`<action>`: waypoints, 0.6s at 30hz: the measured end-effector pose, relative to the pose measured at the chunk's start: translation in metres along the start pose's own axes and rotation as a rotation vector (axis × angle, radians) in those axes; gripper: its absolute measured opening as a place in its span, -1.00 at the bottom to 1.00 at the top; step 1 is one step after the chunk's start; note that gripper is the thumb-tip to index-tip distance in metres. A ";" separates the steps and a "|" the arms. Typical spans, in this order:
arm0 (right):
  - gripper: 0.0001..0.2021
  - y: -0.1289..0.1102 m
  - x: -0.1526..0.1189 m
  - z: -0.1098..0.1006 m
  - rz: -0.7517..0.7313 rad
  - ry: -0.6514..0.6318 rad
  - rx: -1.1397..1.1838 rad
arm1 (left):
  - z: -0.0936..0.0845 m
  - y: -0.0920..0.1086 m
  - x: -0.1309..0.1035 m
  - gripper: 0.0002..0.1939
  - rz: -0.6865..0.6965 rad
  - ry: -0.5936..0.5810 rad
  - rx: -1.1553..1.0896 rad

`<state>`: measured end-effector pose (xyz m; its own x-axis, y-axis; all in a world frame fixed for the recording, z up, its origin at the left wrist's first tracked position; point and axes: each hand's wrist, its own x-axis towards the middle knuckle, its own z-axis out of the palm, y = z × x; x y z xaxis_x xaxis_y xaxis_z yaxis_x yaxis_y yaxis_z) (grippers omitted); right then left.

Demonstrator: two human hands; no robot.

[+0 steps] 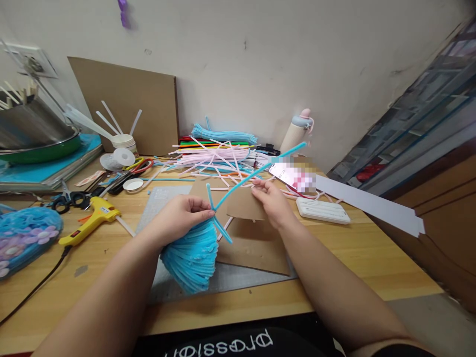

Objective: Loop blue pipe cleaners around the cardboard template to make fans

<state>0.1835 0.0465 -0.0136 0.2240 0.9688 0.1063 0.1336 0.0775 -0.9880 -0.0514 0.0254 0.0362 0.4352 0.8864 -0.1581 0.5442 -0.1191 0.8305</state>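
My left hand (191,213) pinches a bright blue pipe cleaner (247,179) between thumb and fingers. One long end of it slants up to the right, and shorter ends cross near the fingertips. Below that hand hangs a dense fan of blue pipe cleaners (193,258), its top hidden by the hand. My right hand (270,202) grips the right edge of a small cardboard piece (243,204). A larger cardboard sheet (256,248) lies beneath on a grey cutting mat (226,277).
Pink and white pipe cleaners (219,157) are heaped at the back, before a bottle (295,131). A phone (292,176) and a white box-shaped device (323,210) sit at right. A yellow glue gun (89,221), scissors (70,198) and a blue flowered item (28,238) occupy the left.
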 end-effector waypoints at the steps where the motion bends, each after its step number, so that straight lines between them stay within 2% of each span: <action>1: -0.62 0.001 0.000 0.001 -0.089 0.044 -0.105 | 0.000 0.000 0.000 -0.72 0.001 0.001 0.001; 3: -0.65 -0.001 -0.006 0.008 -0.252 0.057 -0.207 | 0.000 0.000 0.001 -0.72 0.014 0.006 -0.003; 4: -0.72 -0.004 -0.013 0.013 -0.275 -0.020 -0.175 | 0.001 0.000 0.002 -0.73 0.030 0.007 -0.014; 5: -0.79 -0.007 -0.021 0.018 -0.218 -0.170 -0.098 | 0.003 0.000 0.003 -0.73 0.050 0.004 -0.032; 6: -0.79 -0.011 -0.031 0.024 -0.110 -0.366 0.026 | 0.005 0.000 0.003 -0.74 0.074 0.000 -0.053; 7: -0.79 -0.014 -0.040 0.030 -0.004 -0.503 0.143 | 0.007 0.001 0.004 -0.74 0.098 -0.005 -0.075; 8: -0.80 -0.017 -0.048 0.035 0.076 -0.554 0.227 | 0.009 0.001 0.004 -0.74 0.119 -0.012 -0.094; 12: -0.82 -0.015 -0.064 0.046 0.273 -0.503 0.429 | 0.013 0.002 0.003 -0.76 0.184 -0.027 -0.075; 16: -0.83 -0.008 -0.060 0.045 0.324 -0.561 0.514 | 0.005 0.006 -0.002 -0.66 0.183 0.050 0.095; 18: -0.82 -0.007 -0.059 0.044 0.330 -0.565 0.519 | 0.001 0.007 -0.004 -0.63 0.161 0.039 0.159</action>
<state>0.1268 -0.0003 -0.0183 -0.3632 0.9221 -0.1335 -0.3467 -0.2668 -0.8992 -0.0489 0.0203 0.0427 0.4991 0.8665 -0.0075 0.5775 -0.3262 0.7484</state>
